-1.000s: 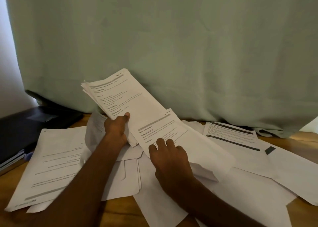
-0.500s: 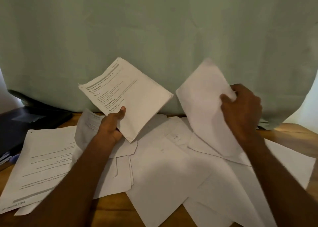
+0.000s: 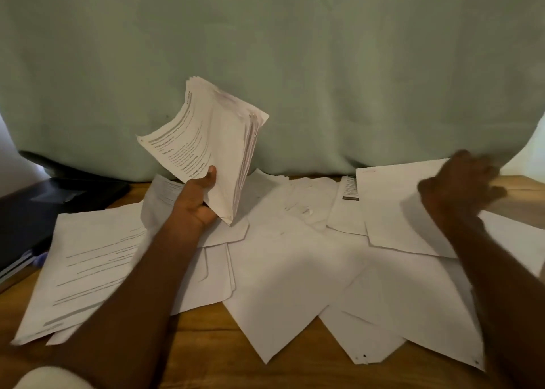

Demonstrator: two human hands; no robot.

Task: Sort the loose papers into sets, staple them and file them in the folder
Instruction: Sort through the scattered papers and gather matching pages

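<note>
Gripping the stack (image 3: 206,140), left hand (image 3: 194,204); right hand (image 3: 460,182) has laid its sheet (image 3: 392,211) down, blurred

A pale green curtain (image 3: 295,64) hangs across the whole back of the scene, its lower hem reaching down to the far edge of a wooden tabletop (image 3: 203,341). The wood is a warm orange-brown with a visible grain. At the far left, a dark, flat object (image 3: 38,211) lies on the tabletop, partly tucked under the curtain's hem; what it is cannot be told. Just below it at the left edge, a small bluish-purple thing (image 3: 39,259) peeks out, too blurred to identify. Pale wall (image 3: 11,164) shows beside the curtain on the left, and again at the far right.
</note>
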